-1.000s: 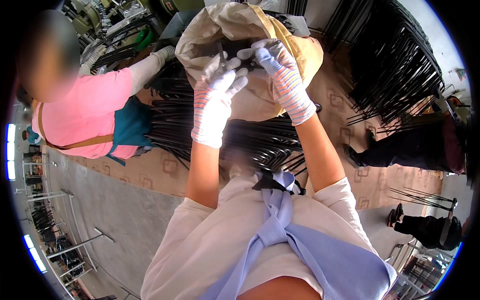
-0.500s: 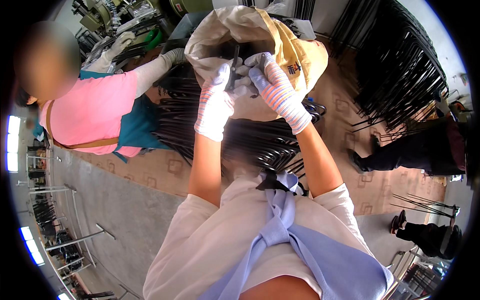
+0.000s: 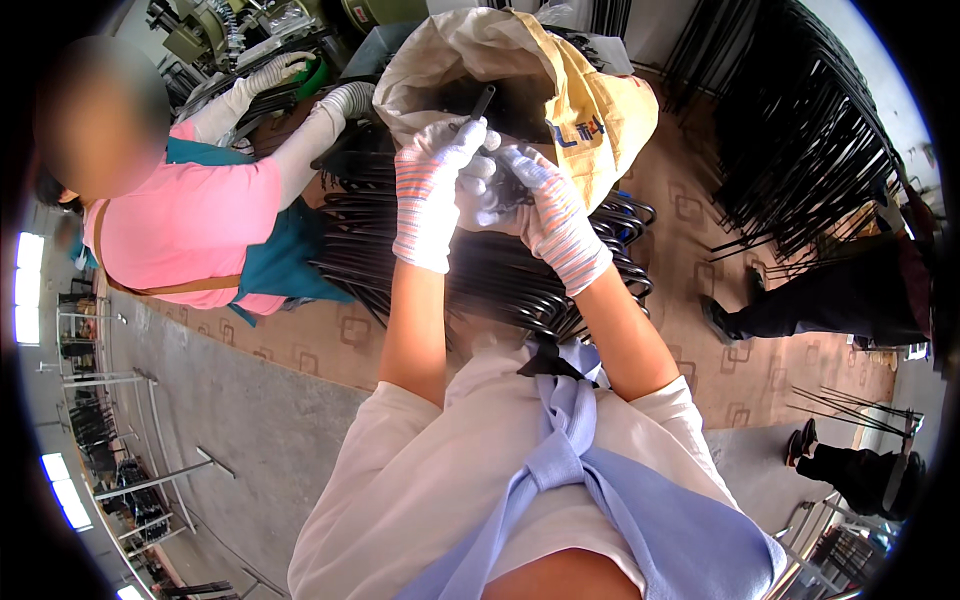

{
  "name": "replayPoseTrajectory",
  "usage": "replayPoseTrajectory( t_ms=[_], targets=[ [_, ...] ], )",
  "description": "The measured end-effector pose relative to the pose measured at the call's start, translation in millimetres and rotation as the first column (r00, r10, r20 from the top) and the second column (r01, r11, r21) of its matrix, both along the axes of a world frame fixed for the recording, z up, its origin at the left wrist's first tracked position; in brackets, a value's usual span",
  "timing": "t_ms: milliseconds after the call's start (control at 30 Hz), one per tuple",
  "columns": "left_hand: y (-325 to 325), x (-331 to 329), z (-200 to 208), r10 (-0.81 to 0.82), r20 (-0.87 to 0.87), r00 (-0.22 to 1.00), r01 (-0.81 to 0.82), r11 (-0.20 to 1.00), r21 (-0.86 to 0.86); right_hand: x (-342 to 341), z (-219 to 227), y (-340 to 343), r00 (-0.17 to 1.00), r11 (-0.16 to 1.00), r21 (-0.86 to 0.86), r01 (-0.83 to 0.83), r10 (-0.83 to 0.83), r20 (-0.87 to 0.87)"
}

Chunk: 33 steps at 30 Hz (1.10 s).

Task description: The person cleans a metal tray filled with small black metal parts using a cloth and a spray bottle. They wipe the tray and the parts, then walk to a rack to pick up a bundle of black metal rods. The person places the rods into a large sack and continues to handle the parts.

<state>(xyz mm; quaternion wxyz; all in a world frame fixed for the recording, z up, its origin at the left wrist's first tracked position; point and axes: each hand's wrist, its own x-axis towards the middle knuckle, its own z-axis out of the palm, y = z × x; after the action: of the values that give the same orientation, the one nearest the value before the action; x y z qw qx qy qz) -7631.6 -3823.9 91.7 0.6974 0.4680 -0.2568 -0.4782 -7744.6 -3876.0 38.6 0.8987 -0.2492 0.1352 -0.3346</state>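
Both my hands wear striped knit gloves and meet just in front of an open sack (image 3: 600, 125), pale inside and yellow outside. My left hand (image 3: 436, 185) is closed round a short, flat dark metal piece (image 3: 484, 100), whose end with a small hole sticks up past the thumb. My right hand (image 3: 545, 205) is close beside it, with fingers bent and pinched together. Blur around its fingertips hides what they hold, if anything. Dark contents lie in shadow inside the sack. Bent black metal tubes (image 3: 500, 290) are stacked beneath my hands and under the sack.
At left, a co-worker in a pink shirt (image 3: 190, 220) reaches gloved hands toward metal parts and a green container (image 3: 313, 78). Many black bent frames (image 3: 810, 130) stand at right. Beside them is a person's dark-trousered leg (image 3: 800, 305). Metal racks (image 3: 150, 480) stand lower left.
My hands have come back slightly from the sack's mouth. The right hand has dropped lower and turned inward; the metal piece in the left now tilts right. The co-worker's hands have shifted.
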Motion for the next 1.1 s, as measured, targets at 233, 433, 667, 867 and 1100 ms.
replayPoseTrajectory(
  t_ms=[233, 433, 667, 867, 1100],
  targets=[
    [0.7, -2.4, 2.1, -0.054, 0.089, 0.995, 0.059, 0.997, -0.047, -4.1, 9.9, 11.2, 1.000, 0.980, 0.197, 0.002, -0.006, 0.020],
    [9.4, -3.6, 5.3, -0.064, 0.224, 0.973, 0.056, 0.998, 0.040, 3.0, 7.6, 21.4, 0.978, 0.964, -0.195, 0.183, -0.199, -0.064],
    [7.0, -4.5, 11.7, -0.025, 0.074, 0.997, 0.026, 0.999, -0.023, 0.3, 8.7, 20.7, 0.899, 0.861, -0.402, 0.313, -0.405, -0.167],
    [6.2, 7.9, -10.0, 0.089, 0.003, 0.996, -0.089, 0.995, -0.044, -1.3, 23.6, 29.0, 0.873, 0.741, -0.664, -0.095, -0.259, -0.414],
    [8.1, 18.1, -20.3, -0.233, -0.368, 0.900, 0.166, 0.965, -0.205, -11.5, 22.8, 24.7, 0.942, 0.933, -0.351, -0.076, -0.048, -0.331]
  ],
)
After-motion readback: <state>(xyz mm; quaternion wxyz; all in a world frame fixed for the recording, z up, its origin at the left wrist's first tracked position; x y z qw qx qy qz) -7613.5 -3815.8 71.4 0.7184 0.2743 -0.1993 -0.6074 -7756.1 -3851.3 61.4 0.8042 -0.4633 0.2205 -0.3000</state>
